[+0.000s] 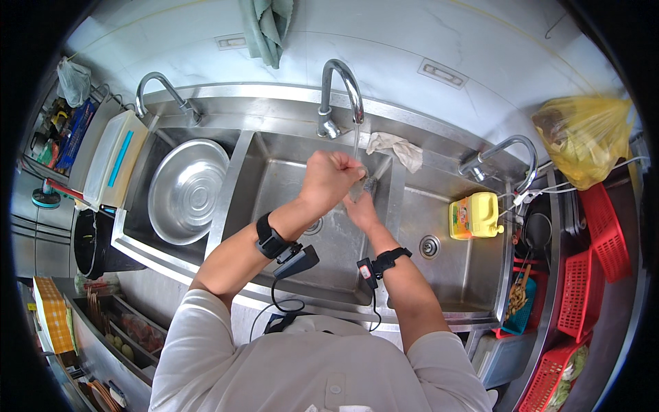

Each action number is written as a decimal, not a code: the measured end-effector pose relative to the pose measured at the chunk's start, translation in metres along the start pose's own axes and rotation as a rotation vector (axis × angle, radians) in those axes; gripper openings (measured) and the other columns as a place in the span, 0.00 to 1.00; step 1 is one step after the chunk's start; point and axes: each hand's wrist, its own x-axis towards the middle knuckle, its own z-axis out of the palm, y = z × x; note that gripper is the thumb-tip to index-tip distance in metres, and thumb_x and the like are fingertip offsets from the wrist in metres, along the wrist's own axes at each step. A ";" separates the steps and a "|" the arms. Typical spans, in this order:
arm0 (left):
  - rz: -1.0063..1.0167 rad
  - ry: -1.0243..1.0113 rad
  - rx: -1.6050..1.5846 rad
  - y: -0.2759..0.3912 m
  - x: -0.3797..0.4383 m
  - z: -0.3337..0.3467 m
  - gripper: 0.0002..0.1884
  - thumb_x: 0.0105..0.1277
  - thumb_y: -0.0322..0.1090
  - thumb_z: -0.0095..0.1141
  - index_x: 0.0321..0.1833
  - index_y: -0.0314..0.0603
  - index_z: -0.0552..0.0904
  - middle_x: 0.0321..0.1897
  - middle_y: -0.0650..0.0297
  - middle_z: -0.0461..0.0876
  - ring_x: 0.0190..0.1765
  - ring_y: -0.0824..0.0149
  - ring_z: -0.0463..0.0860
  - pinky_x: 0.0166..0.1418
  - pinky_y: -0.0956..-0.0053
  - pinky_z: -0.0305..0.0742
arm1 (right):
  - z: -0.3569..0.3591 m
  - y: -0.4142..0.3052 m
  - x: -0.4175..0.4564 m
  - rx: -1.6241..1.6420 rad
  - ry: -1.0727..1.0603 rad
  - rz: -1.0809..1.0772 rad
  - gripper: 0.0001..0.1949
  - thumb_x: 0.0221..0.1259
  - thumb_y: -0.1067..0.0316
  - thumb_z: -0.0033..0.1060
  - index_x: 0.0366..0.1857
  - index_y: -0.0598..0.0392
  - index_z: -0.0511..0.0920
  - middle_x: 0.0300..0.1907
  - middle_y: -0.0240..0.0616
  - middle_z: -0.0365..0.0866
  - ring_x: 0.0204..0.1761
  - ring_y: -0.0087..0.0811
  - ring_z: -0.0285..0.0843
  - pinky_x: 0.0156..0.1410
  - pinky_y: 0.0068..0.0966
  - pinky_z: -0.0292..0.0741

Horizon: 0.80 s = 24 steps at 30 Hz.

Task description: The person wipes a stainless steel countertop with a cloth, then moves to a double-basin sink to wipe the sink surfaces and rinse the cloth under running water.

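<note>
Over the middle basin of a stainless steel sink (329, 257), my left hand (332, 180) pinches a small greyish, translucent item (357, 190) between thumb and fingers. What this item is cannot be told; it looks wet and limp. My right hand (362, 208) is just below and to the right, touching the item's lower part, its fingers partly hidden. A thin stream of water falls from the curved chrome faucet (357, 116) onto or just behind the item. A crumpled whitish cloth (396, 148) lies on the sink's back ledge, right of the faucet.
A large metal basin (190, 193) sits in the left sink compartment. A yellow plastic jug (472, 216) stands in the right one, near its drain. Red plastic baskets (576, 293) and a yellow bag (584, 139) are at the right. A green cloth (266, 31) hangs on the wall.
</note>
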 end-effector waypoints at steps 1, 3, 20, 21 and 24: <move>0.026 -0.002 0.004 0.004 -0.002 -0.002 0.04 0.57 0.26 0.67 0.32 0.32 0.87 0.22 0.59 0.85 0.24 0.76 0.79 0.28 0.77 0.76 | 0.001 -0.005 -0.003 0.009 -0.014 0.033 0.13 0.66 0.61 0.60 0.45 0.62 0.79 0.29 0.38 0.82 0.32 0.30 0.79 0.41 0.31 0.75; 0.081 -0.011 0.011 0.012 -0.006 -0.004 0.03 0.57 0.25 0.66 0.32 0.32 0.87 0.22 0.60 0.85 0.24 0.77 0.79 0.27 0.77 0.75 | 0.005 0.008 -0.003 0.057 -0.022 0.035 0.14 0.67 0.59 0.59 0.42 0.61 0.79 0.27 0.35 0.80 0.30 0.28 0.75 0.39 0.30 0.73; 0.032 -0.036 0.024 0.009 0.001 0.000 0.04 0.58 0.26 0.66 0.33 0.32 0.86 0.19 0.62 0.83 0.22 0.78 0.77 0.26 0.77 0.73 | 0.016 0.074 0.011 -0.088 0.042 0.089 0.14 0.61 0.62 0.65 0.42 0.62 0.81 0.32 0.44 0.84 0.37 0.36 0.82 0.47 0.35 0.75; 0.013 -0.040 0.023 0.006 0.004 0.001 0.04 0.58 0.26 0.66 0.32 0.32 0.86 0.19 0.62 0.83 0.22 0.78 0.77 0.27 0.77 0.74 | 0.017 0.078 0.013 -0.103 0.055 0.103 0.15 0.59 0.63 0.66 0.43 0.63 0.80 0.34 0.45 0.85 0.40 0.37 0.83 0.48 0.35 0.75; 0.029 -0.032 0.096 -0.012 0.022 0.005 0.03 0.59 0.24 0.65 0.32 0.30 0.85 0.23 0.64 0.83 0.27 0.77 0.78 0.30 0.81 0.74 | 0.010 0.083 0.011 -0.119 -0.010 0.193 0.21 0.57 0.68 0.68 0.53 0.62 0.74 0.43 0.42 0.82 0.47 0.34 0.79 0.55 0.32 0.74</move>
